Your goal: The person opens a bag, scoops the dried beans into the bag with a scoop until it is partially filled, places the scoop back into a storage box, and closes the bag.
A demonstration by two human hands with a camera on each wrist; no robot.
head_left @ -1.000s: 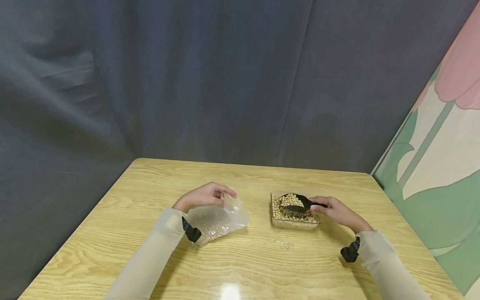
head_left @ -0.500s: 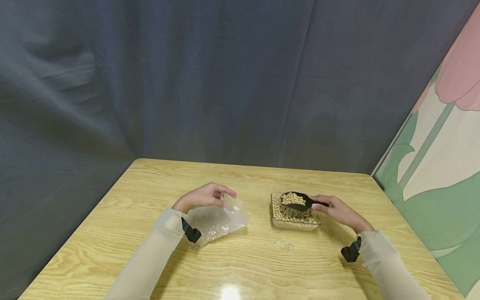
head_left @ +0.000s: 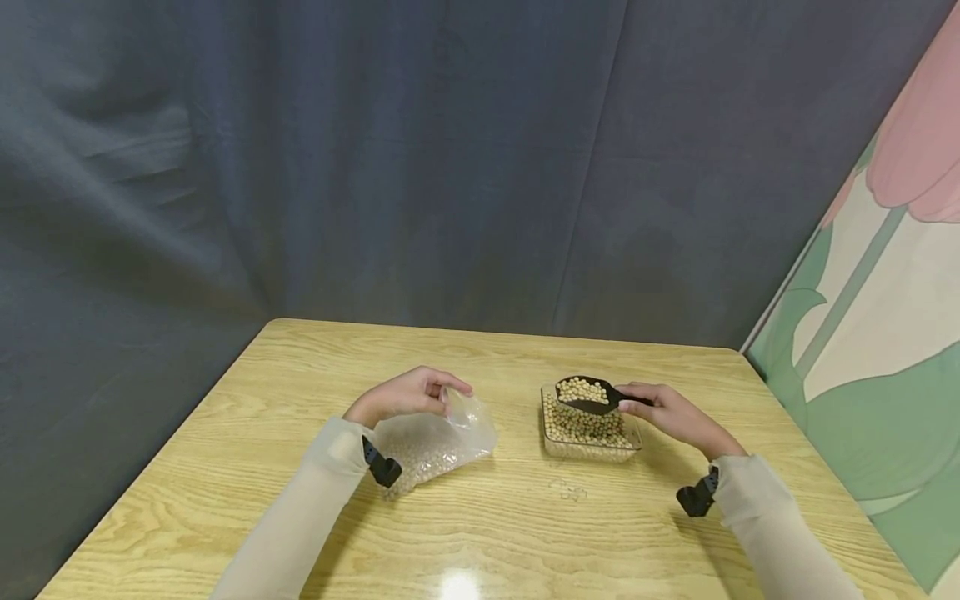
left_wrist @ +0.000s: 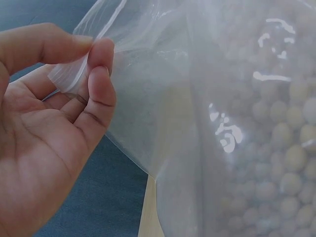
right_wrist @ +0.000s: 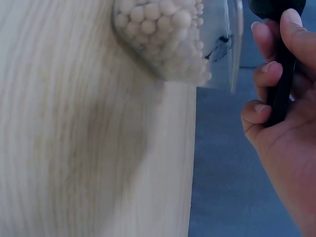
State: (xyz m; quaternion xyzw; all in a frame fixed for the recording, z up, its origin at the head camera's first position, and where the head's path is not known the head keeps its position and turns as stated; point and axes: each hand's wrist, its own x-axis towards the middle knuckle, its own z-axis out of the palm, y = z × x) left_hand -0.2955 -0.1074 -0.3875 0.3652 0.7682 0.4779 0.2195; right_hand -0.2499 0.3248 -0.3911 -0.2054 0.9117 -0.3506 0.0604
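1. Zip-top bag (head_left: 442,450): clear plastic, lying on the wood-grain tabletop (head_left: 300,392), left of centre, part-filled with round pale pieces. Its zip strip (left_wrist: 69,74) is lifted at one edge. How far the mouth gapes, I cannot tell. Handling note: support that lifted edge so the film does not fold down over the opening.

2. Clear rectangular container (head_left: 588,452): right of the bag and apart from it, well filled. Handling note: avoid knocking its rim with the scoop.

3. Left hand (head_left: 405,393): narrow, thumb and fingertips pinching the bag's edge at the zip strip. A light, firm pinch should suit the thin film.

4. Right hand (head_left: 678,417): fingers curled round the handle of the black scoop, thumb along it. Judgement: a steady wrist matters here, since any roll would tip the load.

5. Scoop (head_left: 596,407): loaded, and appears raised over the far left part of the container. Best held level; a short pause above the container would let loose pieces drop back inside.

6. Soybeans (head_left: 581,389), judged by shape and colour: heaped in the scoop, with more below in the container. Round and likely to roll, so slow, smooth motion should limit spills.
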